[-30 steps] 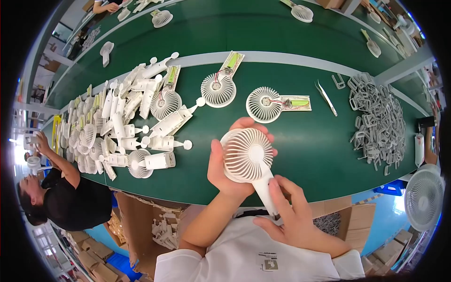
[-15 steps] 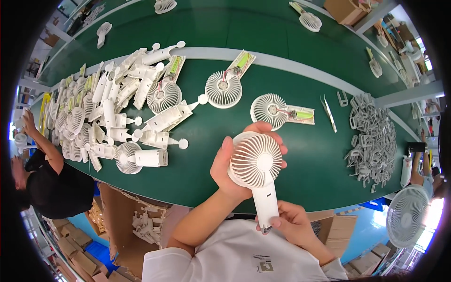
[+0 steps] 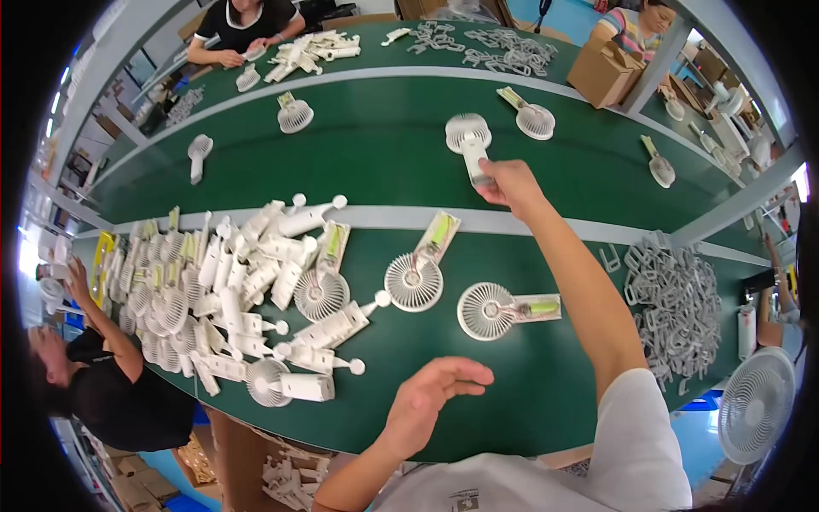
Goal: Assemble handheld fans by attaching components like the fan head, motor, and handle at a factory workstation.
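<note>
My right hand [image 3: 510, 186] reaches far forward over the green belt beyond the grey rail, its fingers closed round the handle of a white handheld fan [image 3: 468, 136]. The fan's round grille points away from me. Above the near green table, my left hand [image 3: 433, 399] is held with nothing in it, fingers stretched out and thumb apart. Beyond that hand lies an opened fan [image 3: 486, 311] with a green battery in its handle. A second opened fan [image 3: 414, 282] lies farther left, next to a third one [image 3: 322, 294].
White handle shells [image 3: 256, 264] and fan heads [image 3: 162, 299] form a large pile at left. Grey U-shaped parts [image 3: 674, 299] are heaped at right. A grey rail [image 3: 384, 217] divides table and belt. Co-workers sit at left and across. A standing fan [image 3: 756, 405] is at right.
My right hand has carried the handheld fan from in front of my chest out over the far belt. My left hand has let go of it. The view has tilted up.
</note>
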